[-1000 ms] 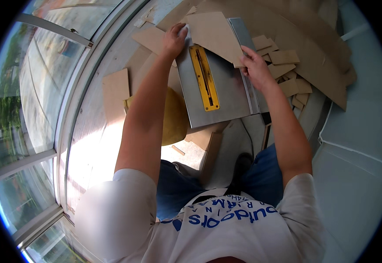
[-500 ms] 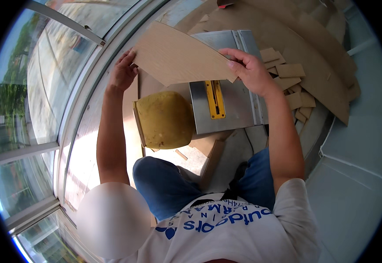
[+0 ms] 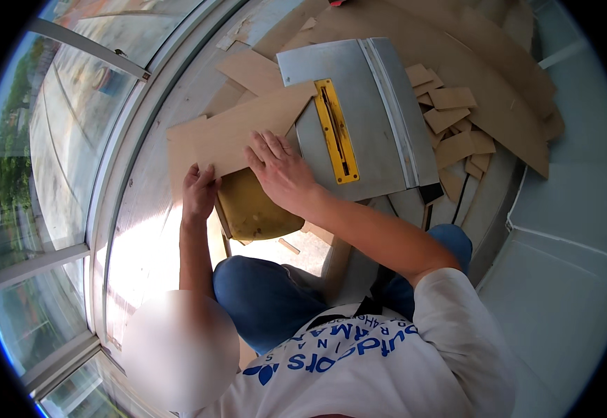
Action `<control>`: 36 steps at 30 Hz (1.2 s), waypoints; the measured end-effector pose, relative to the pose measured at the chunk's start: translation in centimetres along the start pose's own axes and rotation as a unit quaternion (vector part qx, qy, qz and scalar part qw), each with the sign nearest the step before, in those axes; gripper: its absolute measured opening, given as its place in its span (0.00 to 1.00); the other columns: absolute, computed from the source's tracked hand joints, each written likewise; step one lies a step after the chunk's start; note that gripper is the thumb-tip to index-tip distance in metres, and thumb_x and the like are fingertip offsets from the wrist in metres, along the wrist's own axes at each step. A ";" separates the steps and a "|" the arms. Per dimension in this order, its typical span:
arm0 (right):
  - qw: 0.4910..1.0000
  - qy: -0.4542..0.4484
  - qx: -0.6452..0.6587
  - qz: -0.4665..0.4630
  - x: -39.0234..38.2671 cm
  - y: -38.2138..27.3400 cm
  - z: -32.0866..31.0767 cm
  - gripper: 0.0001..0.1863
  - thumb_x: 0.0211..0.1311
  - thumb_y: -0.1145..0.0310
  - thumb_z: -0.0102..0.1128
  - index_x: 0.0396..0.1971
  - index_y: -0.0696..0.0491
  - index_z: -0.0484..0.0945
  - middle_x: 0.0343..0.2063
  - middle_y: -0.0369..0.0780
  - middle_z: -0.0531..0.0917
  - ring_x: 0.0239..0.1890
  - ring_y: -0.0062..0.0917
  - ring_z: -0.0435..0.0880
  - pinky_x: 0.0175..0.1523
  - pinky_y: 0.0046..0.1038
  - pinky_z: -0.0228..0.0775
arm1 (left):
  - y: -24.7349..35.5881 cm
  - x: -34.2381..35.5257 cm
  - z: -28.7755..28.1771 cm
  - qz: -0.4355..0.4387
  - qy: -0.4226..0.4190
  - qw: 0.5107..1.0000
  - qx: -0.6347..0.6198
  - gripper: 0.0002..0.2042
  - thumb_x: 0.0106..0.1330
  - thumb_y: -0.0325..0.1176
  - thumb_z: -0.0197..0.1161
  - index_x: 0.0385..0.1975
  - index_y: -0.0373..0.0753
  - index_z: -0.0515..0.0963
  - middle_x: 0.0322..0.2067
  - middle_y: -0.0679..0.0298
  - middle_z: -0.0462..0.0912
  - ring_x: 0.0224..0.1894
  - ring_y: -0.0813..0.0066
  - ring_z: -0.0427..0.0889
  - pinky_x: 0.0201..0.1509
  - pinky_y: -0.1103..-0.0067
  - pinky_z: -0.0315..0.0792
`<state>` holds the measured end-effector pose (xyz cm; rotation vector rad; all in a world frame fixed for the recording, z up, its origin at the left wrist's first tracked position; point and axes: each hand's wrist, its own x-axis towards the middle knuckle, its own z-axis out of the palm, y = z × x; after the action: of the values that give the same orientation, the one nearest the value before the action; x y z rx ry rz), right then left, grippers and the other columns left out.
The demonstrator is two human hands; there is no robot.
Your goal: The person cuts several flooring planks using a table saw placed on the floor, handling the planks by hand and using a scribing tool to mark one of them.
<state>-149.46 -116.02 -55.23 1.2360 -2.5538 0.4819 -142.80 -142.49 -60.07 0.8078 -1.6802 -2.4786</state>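
Note:
A thin tan wooden board (image 3: 237,132) lies tilted across the left edge of a table saw (image 3: 380,118), its far right corner at the yellow blade insert (image 3: 337,132). My left hand (image 3: 201,194) is closed on the board's near edge, toward its left end. Farther right, my right hand (image 3: 279,171) rests with outstretched fingers on the board near the same edge; its thumb is hidden. Below the board sits a rounded yellow block-like object (image 3: 258,205), partly covered by it. I cannot make out a blade in the insert's slot.
Several small wood offcuts (image 3: 453,108) are heaped right of the saw. Large brown sheets (image 3: 505,132) cover the floor beyond them. Another tan piece (image 3: 253,71) lies behind the board. Glass windows (image 3: 39,153) run along the left, and a pale wall (image 3: 568,223) stands at the right.
The board has come down from above the saw and moved left, turning as it went. My right hand has shifted left from the board's right end onto its near side. My left hand is nearer me.

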 end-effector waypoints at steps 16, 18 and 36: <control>0.991 0.121 0.034 0.046 0.1 3.7 3.5 0.17 0.60 0.71 0.58 0.49 0.57 0.80 0.55 0.42 0.79 0.63 0.36 0.74 0.69 0.39 0.64 | 1.1 -1.0 5.8 0.057 0.047 0.958 0.279 0.38 0.75 0.40 0.62 0.78 0.35 0.51 0.31 0.63 0.83 0.22 0.83 0.74 0.23 0.84 0.67; 0.990 0.123 0.042 0.051 -0.1 3.7 3.5 0.17 0.58 0.72 0.59 0.48 0.57 0.81 0.55 0.42 0.79 0.62 0.35 0.74 0.69 0.39 0.65 | 1.3 -1.1 5.9 0.045 0.048 0.954 0.291 0.38 0.75 0.40 0.63 0.78 0.34 0.51 0.36 0.60 0.85 0.26 0.81 0.78 0.25 0.84 0.70; 0.978 0.166 0.109 0.063 -0.5 3.2 3.2 0.19 0.49 0.76 0.62 0.44 0.55 0.81 0.50 0.40 0.82 0.58 0.35 0.78 0.65 0.39 0.69 | 2.0 -1.8 6.0 0.073 0.057 0.934 0.345 0.38 0.75 0.42 0.63 0.77 0.32 0.54 0.48 0.50 0.84 0.36 0.74 0.83 0.31 0.80 0.75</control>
<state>-152.02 -115.11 -58.94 0.9631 -2.3471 0.9334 -144.33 -137.63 -55.93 0.7948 -2.4832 -1.6877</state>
